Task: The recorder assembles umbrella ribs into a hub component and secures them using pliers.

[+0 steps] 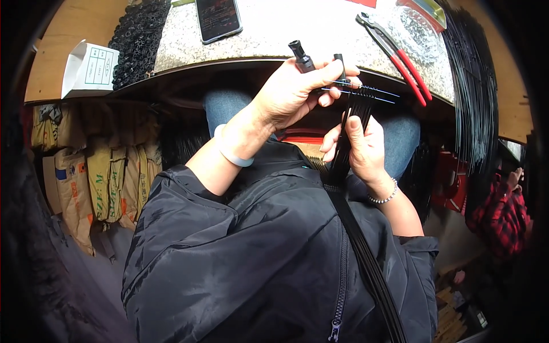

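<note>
Seated close against a speckled grey stone worktop [274, 34] with a curved front edge, set on a plain wooden board [63, 40]. On the stone: a dark smartphone [218, 18] lying flat, red-handled metal pliers [397, 54] near the right edge, a clear plastic tub with a red rim [420, 26] just beyond them. On the board to the left: a heap of small black plastic parts [137, 40] and an open white cardboard box [88, 70].

Left hand [294, 94] curled, fingers pinched around a short black cylindrical fitting [301, 56] and thin black rods beside it. Right hand [361, 146] closed around a bundle of long thin black ribs [346, 148], held upright just below the worktop edge, trailing down over a black zipped jacket [257, 257].

Below left, tan paper sacks [91, 183] stacked against the wall. At right, a thick sheaf of long black rods [472, 86] hanging over the worktop edge, and a person in a red checked sleeve [503, 217] nearby.
</note>
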`<state>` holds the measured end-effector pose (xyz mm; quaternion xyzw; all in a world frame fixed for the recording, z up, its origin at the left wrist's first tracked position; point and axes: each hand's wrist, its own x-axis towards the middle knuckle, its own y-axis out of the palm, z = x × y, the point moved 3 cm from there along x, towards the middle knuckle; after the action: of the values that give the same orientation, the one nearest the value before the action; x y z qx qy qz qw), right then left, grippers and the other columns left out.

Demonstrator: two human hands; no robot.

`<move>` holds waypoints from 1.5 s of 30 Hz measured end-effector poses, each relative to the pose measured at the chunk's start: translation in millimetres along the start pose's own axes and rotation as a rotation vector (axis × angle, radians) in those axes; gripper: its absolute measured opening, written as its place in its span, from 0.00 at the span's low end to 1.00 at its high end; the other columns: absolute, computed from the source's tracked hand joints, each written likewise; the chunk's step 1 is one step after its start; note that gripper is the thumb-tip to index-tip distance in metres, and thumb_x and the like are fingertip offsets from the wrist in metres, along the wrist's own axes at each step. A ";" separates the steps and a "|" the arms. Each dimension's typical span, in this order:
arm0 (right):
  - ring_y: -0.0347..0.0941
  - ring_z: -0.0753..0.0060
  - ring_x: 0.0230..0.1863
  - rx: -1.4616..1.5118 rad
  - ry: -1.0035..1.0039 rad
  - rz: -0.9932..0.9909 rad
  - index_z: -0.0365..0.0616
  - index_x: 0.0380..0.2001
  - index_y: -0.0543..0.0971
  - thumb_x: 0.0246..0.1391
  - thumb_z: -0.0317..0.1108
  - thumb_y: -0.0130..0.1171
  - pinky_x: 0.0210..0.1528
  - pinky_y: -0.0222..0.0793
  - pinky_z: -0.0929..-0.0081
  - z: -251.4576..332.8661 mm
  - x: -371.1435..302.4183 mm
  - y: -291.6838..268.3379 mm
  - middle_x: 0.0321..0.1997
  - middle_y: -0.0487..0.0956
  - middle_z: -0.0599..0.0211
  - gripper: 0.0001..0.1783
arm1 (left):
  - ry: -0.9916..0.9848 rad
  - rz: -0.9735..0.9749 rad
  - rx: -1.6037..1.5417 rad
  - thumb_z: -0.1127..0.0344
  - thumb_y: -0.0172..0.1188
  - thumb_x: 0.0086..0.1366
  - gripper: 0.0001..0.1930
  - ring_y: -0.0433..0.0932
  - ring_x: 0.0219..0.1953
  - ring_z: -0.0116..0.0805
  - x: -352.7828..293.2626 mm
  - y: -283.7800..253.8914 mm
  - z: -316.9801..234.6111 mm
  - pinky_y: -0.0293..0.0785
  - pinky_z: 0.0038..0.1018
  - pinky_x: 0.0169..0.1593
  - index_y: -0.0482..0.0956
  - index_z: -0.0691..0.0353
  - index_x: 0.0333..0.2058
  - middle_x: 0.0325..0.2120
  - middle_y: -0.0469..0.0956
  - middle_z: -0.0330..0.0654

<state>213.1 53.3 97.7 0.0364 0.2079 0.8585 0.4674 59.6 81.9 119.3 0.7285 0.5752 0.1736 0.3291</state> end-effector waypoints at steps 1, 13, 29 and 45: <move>0.74 0.72 0.17 0.000 0.000 0.001 0.37 0.42 0.65 0.61 0.46 0.48 0.21 0.72 0.81 0.7 0.3 0.4 0.21 0.77 0.56 0.21 | 0.013 0.012 0.038 0.63 0.55 0.65 0.17 0.72 0.27 0.18 0.2 0.6 -1.0 0.68 0.11 0.27 0.73 0.70 0.47 0.35 0.78 0.45; 0.74 0.72 0.17 0.012 0.020 -0.011 0.36 0.44 0.65 0.60 0.46 0.49 0.21 0.72 0.81 0.4 3.0 -1.7 0.21 0.77 0.56 0.22 | 0.049 0.040 -0.026 0.64 0.54 0.65 0.17 0.73 0.29 0.19 4.8 -0.3 1.5 0.70 0.11 0.30 0.70 0.66 0.50 0.39 0.77 0.48; 0.73 0.70 0.16 -0.048 0.022 0.016 0.40 0.41 0.64 0.63 0.46 0.42 0.21 0.72 0.80 1.9 7.9 -1.1 0.22 0.76 0.53 0.18 | 0.068 0.020 0.039 0.65 0.58 0.63 0.12 0.72 0.27 0.20 5.1 0.3 0.4 0.67 0.14 0.29 0.77 0.68 0.39 0.34 0.78 0.42; 0.73 0.71 0.15 -0.067 0.028 0.006 0.41 0.39 0.64 0.64 0.45 0.42 0.20 0.71 0.81 4.8 6.3 0.3 0.21 0.76 0.54 0.17 | 0.129 -0.033 0.078 0.70 0.58 0.62 0.09 0.69 0.25 0.20 1.4 0.3 -0.1 0.64 0.13 0.27 0.78 0.68 0.38 0.33 0.78 0.42</move>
<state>210.6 59.8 101.3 0.0094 0.1852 0.8668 0.4629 60.2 83.2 119.4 0.7184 0.6137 0.1920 0.2654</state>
